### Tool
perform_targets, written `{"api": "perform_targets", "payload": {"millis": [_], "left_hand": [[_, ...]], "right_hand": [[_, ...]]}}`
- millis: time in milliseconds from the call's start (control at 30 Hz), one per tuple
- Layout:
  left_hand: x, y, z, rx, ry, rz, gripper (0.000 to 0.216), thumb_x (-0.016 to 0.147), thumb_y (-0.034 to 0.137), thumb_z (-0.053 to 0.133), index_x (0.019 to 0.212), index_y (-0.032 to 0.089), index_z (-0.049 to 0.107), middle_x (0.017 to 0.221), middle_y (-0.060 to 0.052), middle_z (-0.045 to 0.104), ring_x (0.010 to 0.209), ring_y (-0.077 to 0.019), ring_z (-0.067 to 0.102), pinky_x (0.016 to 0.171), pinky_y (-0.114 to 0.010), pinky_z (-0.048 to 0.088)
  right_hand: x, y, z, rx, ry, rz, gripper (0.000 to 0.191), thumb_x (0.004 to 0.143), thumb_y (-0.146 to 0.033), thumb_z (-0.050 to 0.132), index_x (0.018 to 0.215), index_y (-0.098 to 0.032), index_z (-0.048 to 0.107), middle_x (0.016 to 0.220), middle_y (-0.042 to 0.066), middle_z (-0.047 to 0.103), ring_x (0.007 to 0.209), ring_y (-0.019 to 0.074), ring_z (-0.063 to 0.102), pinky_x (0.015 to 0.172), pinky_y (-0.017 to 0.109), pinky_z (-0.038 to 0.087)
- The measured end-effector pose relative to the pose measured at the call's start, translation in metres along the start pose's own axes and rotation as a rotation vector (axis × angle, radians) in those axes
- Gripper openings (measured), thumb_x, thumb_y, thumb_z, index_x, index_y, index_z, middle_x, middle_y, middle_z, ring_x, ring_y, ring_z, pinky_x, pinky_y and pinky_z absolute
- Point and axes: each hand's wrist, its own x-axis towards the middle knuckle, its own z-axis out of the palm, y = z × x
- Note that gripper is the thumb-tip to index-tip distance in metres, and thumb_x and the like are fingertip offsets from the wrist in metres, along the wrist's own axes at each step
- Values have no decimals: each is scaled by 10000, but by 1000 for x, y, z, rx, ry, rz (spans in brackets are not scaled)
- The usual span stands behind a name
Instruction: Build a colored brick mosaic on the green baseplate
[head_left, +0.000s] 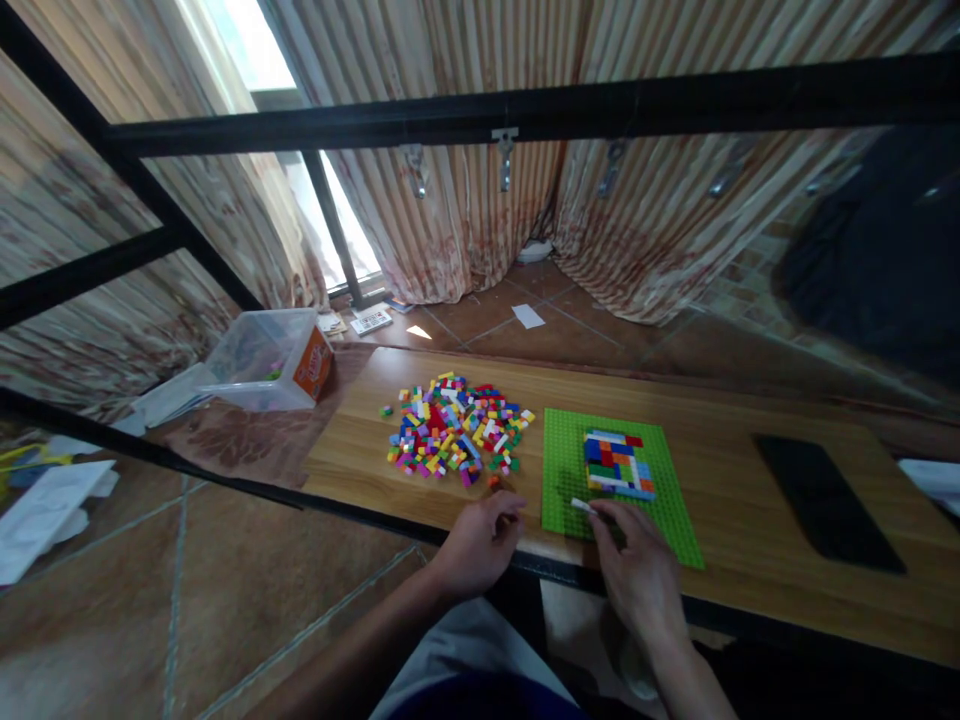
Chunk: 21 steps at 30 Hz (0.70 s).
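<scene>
Green baseplate with bricks on a wooden surface
Right hand pinches a small white brick in closed fingers over the baseplate's near edge; left hand, fingers curled, grip unclear, rests just near of the loose brick pile

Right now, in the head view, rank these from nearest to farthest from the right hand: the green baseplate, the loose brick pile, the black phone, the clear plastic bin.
1. Green baseplate: directly under the right hand.
2. Loose brick pile: to the left, beyond the left hand.
3. Black phone: on the table's right side.
4. Clear plastic bin: far left, off the table.
</scene>
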Motion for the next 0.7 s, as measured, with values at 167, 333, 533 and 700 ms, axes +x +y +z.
{"api": "perform_targets", "payload": {"millis": [167, 333, 533, 700], "left_hand": [[18, 14, 22, -31, -117, 80, 481, 835, 200, 512, 1310, 135, 484, 899, -60, 694, 756, -161, 639, 685, -255, 478], [41, 26, 48, -8, -212, 91, 648, 820, 194, 500, 1435, 108, 315, 759, -25, 671, 654, -165, 613, 592, -257, 451], [49, 33, 58, 31, -275, 71, 668, 827, 221, 490, 1451, 115, 277, 733, -24, 679, 607, -168, 602, 558, -263, 437], [54, 40, 60, 109, -318, 71, 717, 825, 252, 507, 1467, 109, 222, 723, -35, 682, 624, -199, 625, 578, -287, 463]], "right_hand": [[17, 13, -7, -64, 102, -90, 409, 932, -489, 423, 916, -183, 692, 969, 96, 669, 932, 233, 587, 843, 391, 460], [31, 27, -6, -126, 132, -141, 395, 924, -467, 459, 894, -180, 728, 977, 105, 626, 949, 236, 554, 832, 393, 461], [31, 36, -3, -111, 201, -99, 322, 906, -408, 505, 880, -191, 741, 1018, 104, 609, 976, 233, 544, 840, 388, 465], [29, 37, -3, -92, 242, -55, 290, 895, -378, 512, 898, -197, 738, 1041, 106, 611, 997, 235, 547, 858, 400, 464]]}}
